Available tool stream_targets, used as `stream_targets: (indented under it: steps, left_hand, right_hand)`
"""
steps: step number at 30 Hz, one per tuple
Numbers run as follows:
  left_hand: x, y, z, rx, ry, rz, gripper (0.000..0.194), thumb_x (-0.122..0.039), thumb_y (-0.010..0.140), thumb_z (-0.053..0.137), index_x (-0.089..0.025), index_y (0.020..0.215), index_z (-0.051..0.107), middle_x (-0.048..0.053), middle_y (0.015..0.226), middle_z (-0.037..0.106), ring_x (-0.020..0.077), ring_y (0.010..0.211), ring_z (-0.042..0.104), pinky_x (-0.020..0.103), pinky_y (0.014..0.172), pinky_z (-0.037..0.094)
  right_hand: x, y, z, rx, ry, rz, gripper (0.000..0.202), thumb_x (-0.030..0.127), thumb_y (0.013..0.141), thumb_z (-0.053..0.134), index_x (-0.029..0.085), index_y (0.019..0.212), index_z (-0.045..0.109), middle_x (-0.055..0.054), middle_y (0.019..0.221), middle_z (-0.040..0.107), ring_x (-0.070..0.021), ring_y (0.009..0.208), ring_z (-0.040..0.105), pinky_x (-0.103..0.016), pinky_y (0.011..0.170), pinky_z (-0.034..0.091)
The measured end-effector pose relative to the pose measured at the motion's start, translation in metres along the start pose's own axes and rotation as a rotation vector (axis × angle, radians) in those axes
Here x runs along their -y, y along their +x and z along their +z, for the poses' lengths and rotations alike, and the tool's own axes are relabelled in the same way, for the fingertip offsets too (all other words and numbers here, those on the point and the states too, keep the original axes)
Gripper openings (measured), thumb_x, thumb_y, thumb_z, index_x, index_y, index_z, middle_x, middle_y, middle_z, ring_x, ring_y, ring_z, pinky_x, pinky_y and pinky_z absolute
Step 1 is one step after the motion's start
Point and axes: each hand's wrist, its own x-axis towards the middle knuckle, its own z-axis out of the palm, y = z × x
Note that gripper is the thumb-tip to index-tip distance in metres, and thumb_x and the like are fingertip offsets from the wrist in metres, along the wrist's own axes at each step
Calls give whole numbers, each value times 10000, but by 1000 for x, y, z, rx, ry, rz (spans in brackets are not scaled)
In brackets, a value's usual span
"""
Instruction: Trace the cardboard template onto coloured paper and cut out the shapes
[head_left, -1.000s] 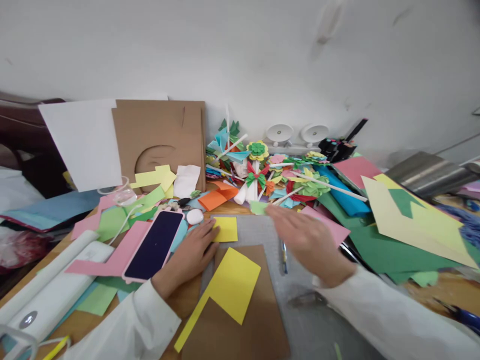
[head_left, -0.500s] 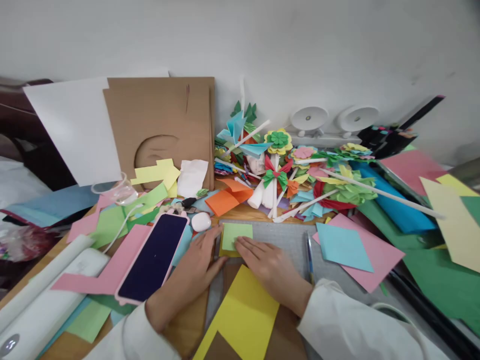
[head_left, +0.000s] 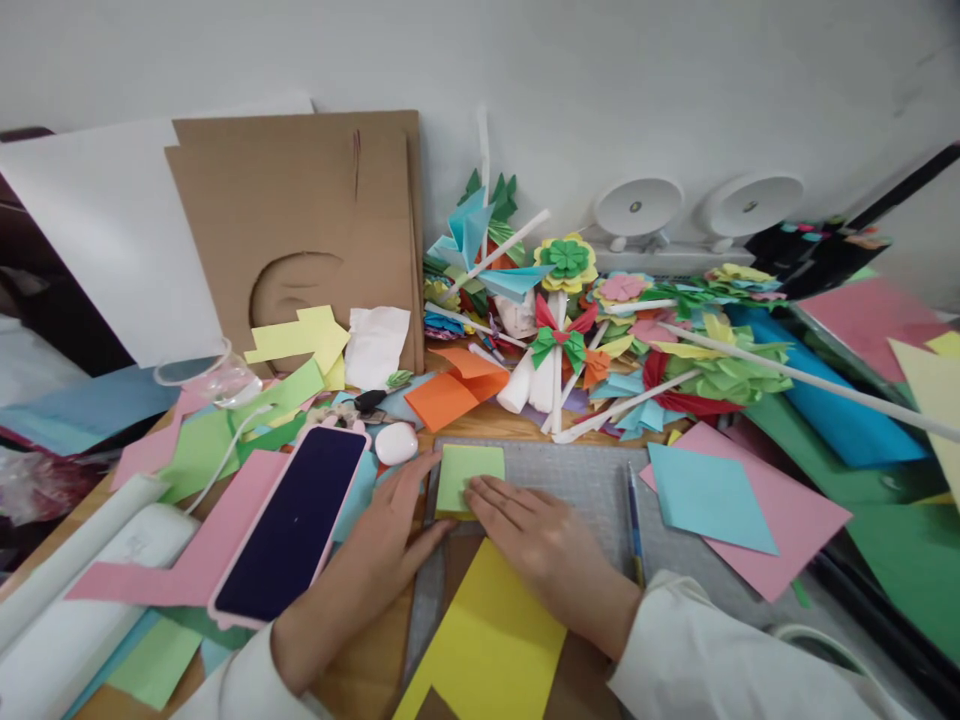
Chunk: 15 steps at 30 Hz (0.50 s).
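Note:
A small light green paper square (head_left: 466,470) lies on the grey cutting mat (head_left: 570,475), with a thin yellow edge showing beneath it. My left hand (head_left: 382,550) rests at its left side, thumb and fingers apart, holding nothing. The fingertips of my right hand (head_left: 536,540) press flat on the green square's right part; these fingers are stretched out side by side. Just below, a larger yellow sheet (head_left: 487,640) lies on brown board, partly under my right hand.
A phone (head_left: 292,525) and white earbud case (head_left: 396,443) lie left. Behind are paper flowers (head_left: 564,260) and cardboard (head_left: 375,220). A pen (head_left: 634,520) and blue paper (head_left: 709,495) lie right. A clear cup (head_left: 225,380) stands far left.
The camera view has shifted closer. The green square now covers more of the yellow paper beneath it; both hands remain beside or on it.

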Motion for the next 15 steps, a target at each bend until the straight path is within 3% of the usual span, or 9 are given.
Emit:
stream_targets:
  steps: [7,15]
  left_hand:
    - [2,1,3,-19,96,97,532,-297,951,487,-259,1438,275,136,1425,479,284,1328,447,485,1068,406]
    - [3,4,4,-23,190,185,306,-330,985,421,-208,1254,502,136,1411,510,267,1310,474,483,1055,432]
  right_hand:
    - [0,1,0,19,22,25,369,79,915,418,72,1227,615,-151,1259,637,-238,1151,608,-353,866,574]
    - [-1,0,0,20,53,48,352,79,908,433,63,1203,625,-138,1248,647,-233,1137,617,-346,885,569]
